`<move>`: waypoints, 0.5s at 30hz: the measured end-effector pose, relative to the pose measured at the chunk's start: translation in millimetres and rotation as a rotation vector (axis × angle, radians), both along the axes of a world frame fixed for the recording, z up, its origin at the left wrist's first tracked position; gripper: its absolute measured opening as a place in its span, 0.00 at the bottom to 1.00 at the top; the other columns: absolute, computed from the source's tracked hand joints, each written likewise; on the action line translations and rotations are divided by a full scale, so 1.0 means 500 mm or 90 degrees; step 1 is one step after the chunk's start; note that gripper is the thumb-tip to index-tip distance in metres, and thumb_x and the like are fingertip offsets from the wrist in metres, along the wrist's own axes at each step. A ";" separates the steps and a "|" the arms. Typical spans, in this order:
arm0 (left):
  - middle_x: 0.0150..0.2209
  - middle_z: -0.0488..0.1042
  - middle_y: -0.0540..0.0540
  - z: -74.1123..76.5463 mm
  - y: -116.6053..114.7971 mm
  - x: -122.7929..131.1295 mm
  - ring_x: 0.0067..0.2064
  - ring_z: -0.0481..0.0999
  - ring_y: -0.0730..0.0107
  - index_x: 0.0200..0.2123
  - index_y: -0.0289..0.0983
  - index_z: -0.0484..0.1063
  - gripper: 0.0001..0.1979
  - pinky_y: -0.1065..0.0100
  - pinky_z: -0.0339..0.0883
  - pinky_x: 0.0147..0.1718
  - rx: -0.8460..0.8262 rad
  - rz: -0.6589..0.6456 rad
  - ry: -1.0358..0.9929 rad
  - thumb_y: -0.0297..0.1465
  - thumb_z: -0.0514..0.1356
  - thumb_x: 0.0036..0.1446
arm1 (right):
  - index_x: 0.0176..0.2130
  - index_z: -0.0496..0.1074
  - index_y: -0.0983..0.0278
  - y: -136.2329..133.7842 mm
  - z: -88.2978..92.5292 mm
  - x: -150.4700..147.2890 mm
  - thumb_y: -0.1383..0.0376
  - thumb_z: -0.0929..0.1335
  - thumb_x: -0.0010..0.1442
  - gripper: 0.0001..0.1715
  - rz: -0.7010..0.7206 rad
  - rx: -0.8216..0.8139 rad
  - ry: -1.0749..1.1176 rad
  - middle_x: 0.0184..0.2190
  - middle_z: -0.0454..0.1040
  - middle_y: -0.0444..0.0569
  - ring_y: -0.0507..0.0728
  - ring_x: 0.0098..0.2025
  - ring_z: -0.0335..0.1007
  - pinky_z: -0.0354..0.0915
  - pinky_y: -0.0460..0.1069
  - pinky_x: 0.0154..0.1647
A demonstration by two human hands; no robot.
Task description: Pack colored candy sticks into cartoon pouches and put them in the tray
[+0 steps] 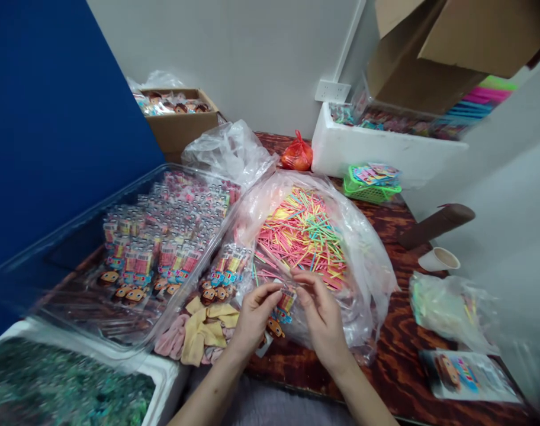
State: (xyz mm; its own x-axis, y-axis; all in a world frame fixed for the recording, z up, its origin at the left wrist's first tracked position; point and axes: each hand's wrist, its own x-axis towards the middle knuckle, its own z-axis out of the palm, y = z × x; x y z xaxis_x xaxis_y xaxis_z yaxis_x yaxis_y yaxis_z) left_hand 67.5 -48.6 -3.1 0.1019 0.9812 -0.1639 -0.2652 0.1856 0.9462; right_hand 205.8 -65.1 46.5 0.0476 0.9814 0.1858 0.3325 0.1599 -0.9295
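Observation:
My left hand [253, 316] and my right hand [321, 313] meet over the table's near edge, both pinched on one small clear packet [282, 310] with coloured sticks inside and a cartoon monkey face at its bottom. Just behind them lies an open plastic bag of loose coloured sticks [303, 234]. A few filled monkey packets [225, 275] rest to the left of my left hand.
A clear plastic tray [52, 266] at left holds several filled packets. Cloth rags [203, 331] lie by my left wrist. A white foam box [385, 151], green basket [372, 180], paper cup [439, 259], orange bag [297, 154] and cardboard boxes [181, 121] stand around.

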 end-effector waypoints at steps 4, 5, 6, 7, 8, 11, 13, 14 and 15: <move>0.33 0.78 0.49 0.002 -0.011 -0.007 0.37 0.75 0.68 0.34 0.37 0.78 0.09 0.69 0.67 0.41 -0.015 0.015 -0.029 0.36 0.66 0.51 | 0.42 0.74 0.57 -0.002 0.005 -0.009 0.61 0.64 0.65 0.09 0.078 -0.005 -0.064 0.46 0.75 0.50 0.61 0.52 0.68 0.61 0.56 0.55; 0.32 0.77 0.49 0.004 -0.014 -0.013 0.36 0.74 0.69 0.33 0.37 0.77 0.09 0.70 0.67 0.40 -0.018 0.019 -0.028 0.36 0.66 0.51 | 0.44 0.74 0.57 -0.004 0.006 -0.011 0.60 0.65 0.65 0.10 0.098 -0.017 -0.052 0.46 0.75 0.50 0.61 0.52 0.68 0.62 0.56 0.55; 0.32 0.77 0.49 0.006 -0.015 -0.023 0.36 0.74 0.70 0.33 0.36 0.76 0.10 0.70 0.67 0.39 -0.020 0.020 -0.021 0.36 0.66 0.51 | 0.47 0.73 0.56 -0.006 0.006 -0.014 0.60 0.65 0.65 0.12 0.112 -0.034 -0.027 0.48 0.75 0.50 0.61 0.53 0.68 0.62 0.55 0.55; 0.32 0.76 0.49 0.009 -0.014 -0.036 0.35 0.73 0.70 0.34 0.36 0.76 0.10 0.71 0.67 0.38 -0.021 0.026 -0.005 0.37 0.65 0.52 | 0.51 0.71 0.56 -0.009 0.003 -0.017 0.60 0.65 0.65 0.15 0.122 -0.055 0.006 0.50 0.74 0.50 0.61 0.54 0.68 0.63 0.55 0.56; 0.31 0.76 0.50 0.012 -0.010 -0.052 0.34 0.73 0.70 0.34 0.36 0.75 0.11 0.71 0.67 0.36 -0.018 0.037 0.020 0.38 0.65 0.52 | 0.54 0.69 0.55 -0.012 -0.002 -0.019 0.60 0.65 0.65 0.18 0.123 -0.080 0.044 0.52 0.73 0.50 0.60 0.54 0.68 0.63 0.54 0.56; 0.31 0.74 0.50 0.014 0.024 -0.108 0.33 0.72 0.70 0.35 0.37 0.74 0.12 0.72 0.67 0.34 0.022 0.113 0.157 0.40 0.63 0.54 | 0.55 0.68 0.57 -0.014 -0.028 -0.022 0.59 0.63 0.66 0.19 0.093 -0.136 0.106 0.49 0.75 0.50 0.59 0.51 0.71 0.66 0.53 0.52; 0.33 0.75 0.48 0.002 0.059 -0.142 0.35 0.73 0.67 0.38 0.37 0.73 0.13 0.70 0.68 0.36 0.088 0.159 0.282 0.41 0.60 0.57 | 0.47 0.72 0.59 -0.011 -0.049 -0.023 0.60 0.63 0.65 0.13 0.086 -0.152 0.067 0.43 0.77 0.49 0.59 0.47 0.72 0.66 0.52 0.48; 0.36 0.76 0.46 -0.008 0.077 -0.154 0.38 0.74 0.65 0.41 0.37 0.73 0.14 0.68 0.68 0.39 0.134 0.184 0.359 0.40 0.58 0.59 | 0.43 0.74 0.60 -0.008 -0.058 -0.023 0.61 0.63 0.65 0.12 0.086 -0.155 0.036 0.41 0.77 0.49 0.59 0.45 0.73 0.66 0.51 0.47; 0.40 0.76 0.44 -0.020 0.093 -0.163 0.41 0.75 0.62 0.46 0.37 0.72 0.15 0.64 0.68 0.42 0.179 0.196 0.445 0.39 0.56 0.60 | 0.41 0.74 0.61 -0.006 -0.066 -0.023 0.62 0.63 0.65 0.11 0.088 -0.157 0.007 0.40 0.77 0.49 0.58 0.44 0.72 0.66 0.51 0.46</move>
